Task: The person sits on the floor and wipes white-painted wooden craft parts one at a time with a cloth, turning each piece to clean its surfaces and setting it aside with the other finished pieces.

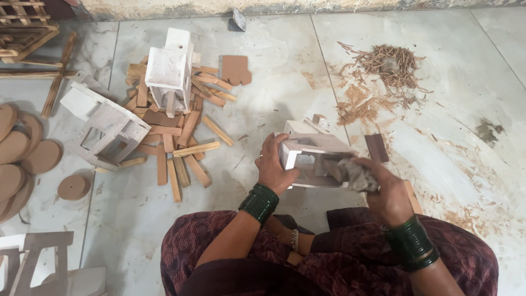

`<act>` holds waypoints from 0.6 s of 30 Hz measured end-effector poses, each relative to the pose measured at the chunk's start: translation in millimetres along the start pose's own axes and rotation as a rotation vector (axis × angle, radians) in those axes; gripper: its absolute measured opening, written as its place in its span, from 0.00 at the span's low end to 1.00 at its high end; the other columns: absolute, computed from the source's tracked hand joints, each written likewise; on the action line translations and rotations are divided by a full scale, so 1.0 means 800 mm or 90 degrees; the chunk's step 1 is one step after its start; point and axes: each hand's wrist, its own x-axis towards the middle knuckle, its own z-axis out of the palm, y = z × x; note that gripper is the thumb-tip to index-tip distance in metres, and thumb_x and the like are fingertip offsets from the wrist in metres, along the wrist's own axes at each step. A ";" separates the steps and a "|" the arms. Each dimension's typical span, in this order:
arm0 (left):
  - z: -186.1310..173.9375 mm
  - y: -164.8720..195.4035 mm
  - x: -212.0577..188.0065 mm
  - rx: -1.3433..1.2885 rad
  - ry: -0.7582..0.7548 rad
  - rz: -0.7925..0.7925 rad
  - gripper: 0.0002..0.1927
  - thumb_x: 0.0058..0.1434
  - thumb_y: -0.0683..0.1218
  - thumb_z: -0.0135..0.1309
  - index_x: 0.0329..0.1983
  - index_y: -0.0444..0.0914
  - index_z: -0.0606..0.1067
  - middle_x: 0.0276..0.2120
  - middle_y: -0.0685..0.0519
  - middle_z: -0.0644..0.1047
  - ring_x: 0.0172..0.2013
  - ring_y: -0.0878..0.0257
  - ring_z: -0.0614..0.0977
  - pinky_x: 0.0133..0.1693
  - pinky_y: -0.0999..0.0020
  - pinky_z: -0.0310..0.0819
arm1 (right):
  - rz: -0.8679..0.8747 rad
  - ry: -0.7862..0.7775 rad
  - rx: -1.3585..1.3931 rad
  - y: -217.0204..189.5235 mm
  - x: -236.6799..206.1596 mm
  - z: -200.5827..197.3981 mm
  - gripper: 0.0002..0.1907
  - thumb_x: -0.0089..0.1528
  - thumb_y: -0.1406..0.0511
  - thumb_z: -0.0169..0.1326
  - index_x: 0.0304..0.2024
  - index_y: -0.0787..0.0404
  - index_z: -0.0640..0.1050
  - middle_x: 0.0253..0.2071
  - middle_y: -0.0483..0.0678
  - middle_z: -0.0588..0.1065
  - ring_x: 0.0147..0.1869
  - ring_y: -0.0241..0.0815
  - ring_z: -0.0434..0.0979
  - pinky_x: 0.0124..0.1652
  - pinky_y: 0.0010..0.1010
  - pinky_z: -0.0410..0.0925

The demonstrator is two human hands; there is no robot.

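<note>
I sit on the floor holding a small white-painted wooden frame [315, 151] in front of my knees. My left hand [274, 164] grips its left side. My right hand [386, 189] presses a crumpled grey rag [353, 172] against the frame's right inner part. Both wrists wear stacked dark green bangles. A small dark wooden block [377, 148] lies just right of the frame.
Loose wooden sticks [181, 142] lie in a pile at the left with two white frames, one upright [170, 68], one tipped over [107, 129]. Round wooden discs [24, 153] lie at the far left. Wood shavings [389, 68] and sawdust cover the floor at the right.
</note>
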 end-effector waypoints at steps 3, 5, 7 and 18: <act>0.000 0.000 0.002 0.003 -0.008 -0.002 0.48 0.40 0.44 0.63 0.68 0.52 0.62 0.71 0.39 0.58 0.70 0.39 0.61 0.63 0.37 0.49 | -0.196 0.135 -0.071 0.000 0.008 -0.014 0.21 0.58 0.72 0.63 0.53 0.51 0.80 0.53 0.46 0.81 0.52 0.40 0.81 0.44 0.31 0.78; 0.001 0.002 0.002 0.008 -0.013 -0.007 0.47 0.40 0.44 0.63 0.68 0.53 0.62 0.71 0.39 0.58 0.69 0.39 0.61 0.62 0.37 0.50 | -0.213 0.086 -0.164 -0.008 0.022 -0.017 0.21 0.55 0.70 0.66 0.50 0.46 0.80 0.55 0.44 0.79 0.55 0.41 0.80 0.47 0.32 0.78; 0.002 0.006 0.003 0.013 -0.019 -0.001 0.48 0.40 0.44 0.63 0.68 0.53 0.61 0.71 0.39 0.58 0.69 0.39 0.62 0.62 0.37 0.50 | -0.216 0.044 -0.254 -0.021 0.037 -0.021 0.25 0.49 0.67 0.69 0.49 0.46 0.80 0.58 0.44 0.76 0.59 0.44 0.77 0.53 0.37 0.75; 0.007 0.008 0.002 0.016 0.012 -0.029 0.45 0.41 0.45 0.63 0.66 0.53 0.62 0.70 0.38 0.58 0.68 0.39 0.64 0.62 0.37 0.49 | -0.060 -0.027 -0.088 -0.045 0.079 -0.014 0.48 0.52 0.72 0.61 0.73 0.47 0.58 0.66 0.52 0.69 0.64 0.52 0.76 0.56 0.46 0.72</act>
